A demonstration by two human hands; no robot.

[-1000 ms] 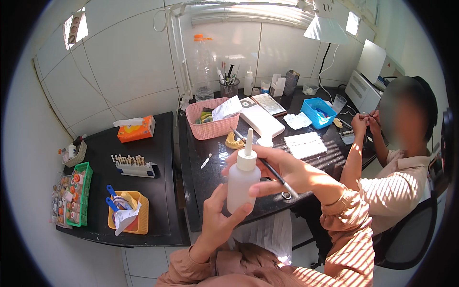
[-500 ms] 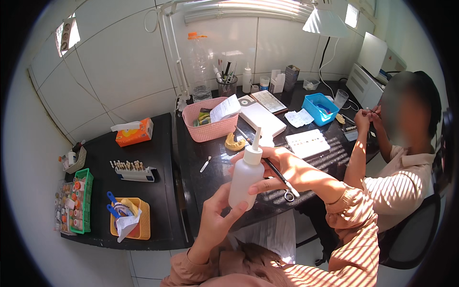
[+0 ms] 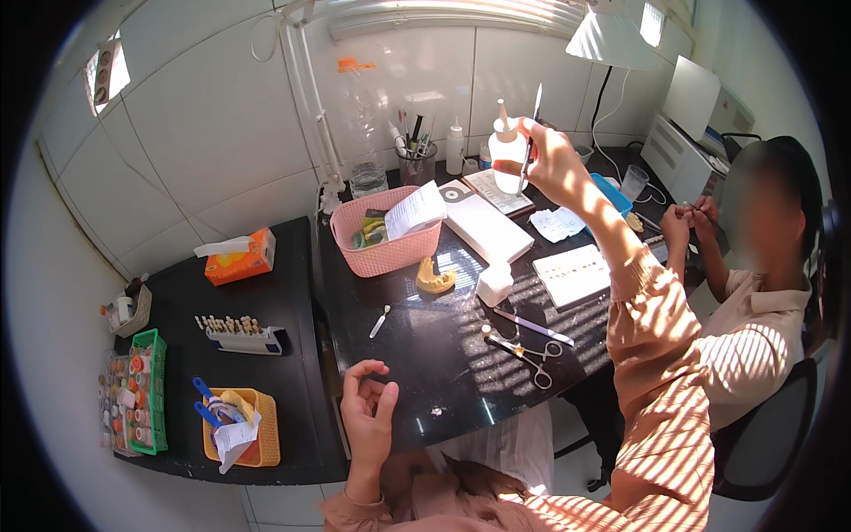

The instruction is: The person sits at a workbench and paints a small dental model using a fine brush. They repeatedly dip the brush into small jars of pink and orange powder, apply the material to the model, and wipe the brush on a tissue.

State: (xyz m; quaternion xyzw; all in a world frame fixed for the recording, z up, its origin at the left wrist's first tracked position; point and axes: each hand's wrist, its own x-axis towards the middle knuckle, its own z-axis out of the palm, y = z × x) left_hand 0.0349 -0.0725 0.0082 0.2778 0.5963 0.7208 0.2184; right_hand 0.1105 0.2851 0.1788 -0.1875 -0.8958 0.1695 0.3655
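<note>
My right hand [image 3: 554,166] is raised over the back of the black table, gripping a white translucent squeeze bottle [image 3: 508,164] with a pointed nozzle. A thin, dark-handled brush [image 3: 535,111] with a pointed tip stands upright in the same hand. Above the table's front edge, my left hand [image 3: 368,417] is empty, its fingers curved and apart. Between the hands lie ring-handled forceps [image 3: 532,356] and a pale purple stick-shaped tool [image 3: 536,326]. Behind them are a white block [image 3: 495,285], a yellowish dental cast [image 3: 435,277] and a single tooth shade tab [image 3: 380,322].
A pink basket [image 3: 387,259], a white box [image 3: 487,226] and a white tray of small teeth [image 3: 572,277] stand farther back. On the left table are a shade guide [image 3: 241,340], a tissue box [image 3: 241,259] and a yellow basket [image 3: 269,439]. A co-worker [image 3: 753,301] sits at right.
My right hand has carried the bottle and brush up and away toward the back of the table. My left hand has let go of the bottle and lowered. The forceps now show on the table.
</note>
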